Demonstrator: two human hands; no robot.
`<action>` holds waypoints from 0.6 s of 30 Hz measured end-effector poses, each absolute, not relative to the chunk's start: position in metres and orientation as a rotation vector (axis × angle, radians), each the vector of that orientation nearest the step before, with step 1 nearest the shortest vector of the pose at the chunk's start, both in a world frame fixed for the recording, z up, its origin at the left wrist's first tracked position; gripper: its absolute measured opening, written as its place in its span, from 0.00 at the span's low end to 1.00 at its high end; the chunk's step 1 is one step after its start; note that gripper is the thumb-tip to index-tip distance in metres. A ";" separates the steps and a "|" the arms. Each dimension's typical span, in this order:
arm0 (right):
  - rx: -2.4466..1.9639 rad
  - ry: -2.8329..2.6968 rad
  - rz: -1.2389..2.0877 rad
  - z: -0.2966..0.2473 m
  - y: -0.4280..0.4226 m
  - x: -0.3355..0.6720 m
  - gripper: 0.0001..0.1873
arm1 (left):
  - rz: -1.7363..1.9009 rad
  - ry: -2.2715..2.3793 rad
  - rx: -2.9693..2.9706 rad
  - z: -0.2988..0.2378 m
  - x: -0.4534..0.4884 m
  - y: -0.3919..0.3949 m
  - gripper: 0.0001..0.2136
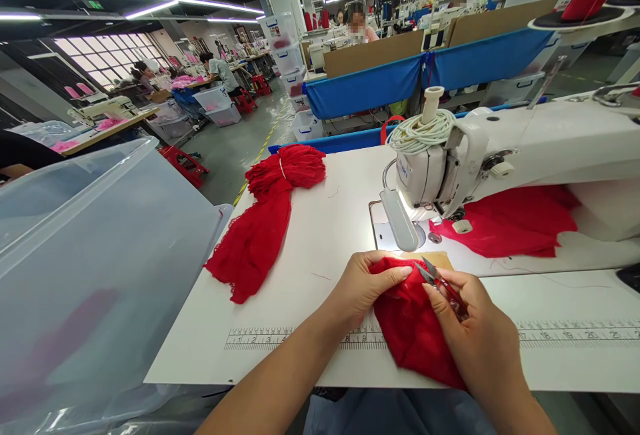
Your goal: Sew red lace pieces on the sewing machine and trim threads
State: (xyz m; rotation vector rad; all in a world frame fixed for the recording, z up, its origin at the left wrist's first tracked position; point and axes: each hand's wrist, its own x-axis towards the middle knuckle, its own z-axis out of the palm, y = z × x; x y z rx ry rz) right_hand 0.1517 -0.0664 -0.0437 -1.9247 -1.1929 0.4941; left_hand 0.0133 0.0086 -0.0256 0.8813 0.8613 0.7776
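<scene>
A piece of red fabric [410, 328] hangs over the table's front part, pinched near its upper edge by my left hand [367, 285], thumb on top. My right hand [480, 325] is closed around a pair of thread snips [447, 291] with red handles. The two pointed blades are apart and lie at the fabric's upper edge, close to my left thumb. Just beyond my hands is the white sewing machine [440, 161], its needle area partly hidden by a pale lamp. More red fabric [515, 221] lies under the machine's arm.
A tied bundle of red fabric [265, 215] lies on the white table [320, 221], left of the machine. Along the front edge runs a printed ruler [260, 339]. A large clear plastic bin [110, 255] stands at the left. Behind the table hang blue cloth troughs [365, 88]; people sit farther off.
</scene>
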 end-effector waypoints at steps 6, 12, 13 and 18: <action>-1.484 -0.942 1.182 -0.050 -0.062 0.162 0.25 | 0.767 0.846 0.917 -0.024 0.014 0.009 0.14; -1.789 -1.113 0.652 -0.045 -0.067 0.155 0.20 | 0.800 0.847 0.930 -0.025 0.013 0.010 0.13; -1.857 -1.137 0.578 -0.044 -0.068 0.153 0.19 | 0.807 0.856 0.924 -0.026 0.013 0.009 0.13; -1.984 -1.240 0.359 -0.041 -0.073 0.146 0.18 | 0.802 0.862 0.914 -0.029 0.013 0.009 0.14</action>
